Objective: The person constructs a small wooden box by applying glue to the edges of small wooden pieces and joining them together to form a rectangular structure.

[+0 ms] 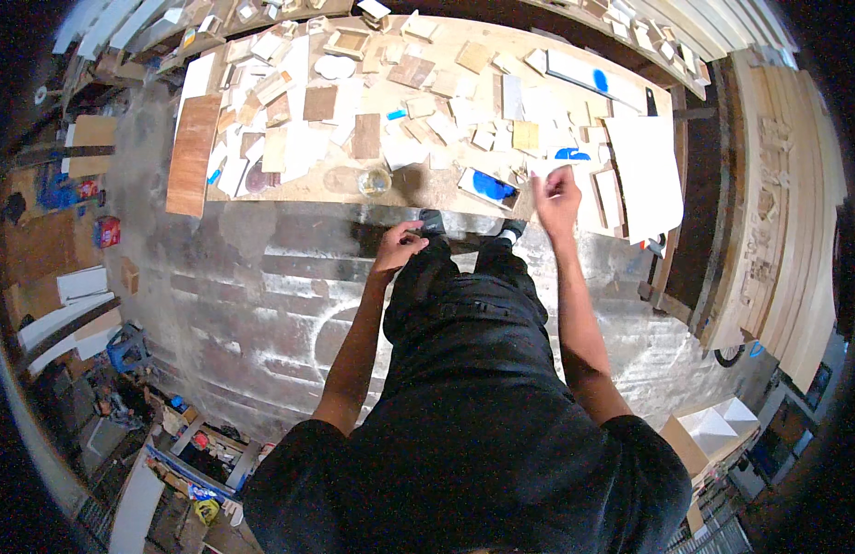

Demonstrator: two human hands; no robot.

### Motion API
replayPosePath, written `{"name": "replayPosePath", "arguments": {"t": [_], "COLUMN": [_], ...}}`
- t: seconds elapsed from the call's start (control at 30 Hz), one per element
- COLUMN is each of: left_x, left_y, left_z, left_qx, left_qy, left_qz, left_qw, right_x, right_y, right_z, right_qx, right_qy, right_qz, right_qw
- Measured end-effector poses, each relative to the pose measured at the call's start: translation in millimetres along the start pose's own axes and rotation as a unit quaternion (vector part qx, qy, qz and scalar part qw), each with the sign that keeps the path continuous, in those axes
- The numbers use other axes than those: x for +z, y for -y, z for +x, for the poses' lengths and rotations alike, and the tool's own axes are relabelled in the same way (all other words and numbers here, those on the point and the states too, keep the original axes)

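Note:
My left hand (403, 242) hangs just off the near edge of the wooden worktable (312, 191), fingers loosely bent and apart, with nothing visible in them. My right hand (555, 194) is over the table's near right part, its fingers curled and smeared by motion; whether they hold anything is unclear. Left of it lies a small light box or tray with a blue fill (490, 187). Just beyond it is a blue piece (571, 154). Several wood offcuts (366, 137) are scattered about, and a clear cup (374, 183) stands near the front edge.
A reddish board (192, 152) lies at the table's left end, a white sheet (644, 175) at its right. Stacked light planks (773, 222) line the right side. A cardboard box (709, 429) sits at lower right, and assorted clutter (201, 452) at lower left.

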State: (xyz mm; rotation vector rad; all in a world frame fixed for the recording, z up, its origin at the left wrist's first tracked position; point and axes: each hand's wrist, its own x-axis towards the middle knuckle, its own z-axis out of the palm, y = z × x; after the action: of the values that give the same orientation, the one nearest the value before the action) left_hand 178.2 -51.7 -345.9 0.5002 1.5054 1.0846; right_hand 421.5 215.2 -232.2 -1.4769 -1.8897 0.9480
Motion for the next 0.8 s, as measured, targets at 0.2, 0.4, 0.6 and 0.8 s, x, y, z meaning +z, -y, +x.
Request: {"name": "replayPosePath", "arguments": {"t": [0.2,0.4,0.6,0.8], "left_x": [7,0,0,2], "left_y": [-21,-13,3,2], "left_z": [4,20,17,7], "left_qx": [-0.008,-0.018,0.01,-0.029], "left_qy": [0.011,0.041,0.043,0.028], "left_qz": [0.018,0.042,0.036,0.016], "left_qw": [1.0,0.998,0.998,0.999], "right_x": [-174,-269,-282,-262], "right_y": [190,358,368,359], "right_z": [-39,-66,-82,-75], "right_qx": [-0.369,-0.541,-0.336,-0.544], "right_qy": [-0.219,0.197,0.311,0.18], "right_qz": [0.217,0.337,0.286,0.354], "right_qw": [0.877,0.745,0.842,0.739]}}
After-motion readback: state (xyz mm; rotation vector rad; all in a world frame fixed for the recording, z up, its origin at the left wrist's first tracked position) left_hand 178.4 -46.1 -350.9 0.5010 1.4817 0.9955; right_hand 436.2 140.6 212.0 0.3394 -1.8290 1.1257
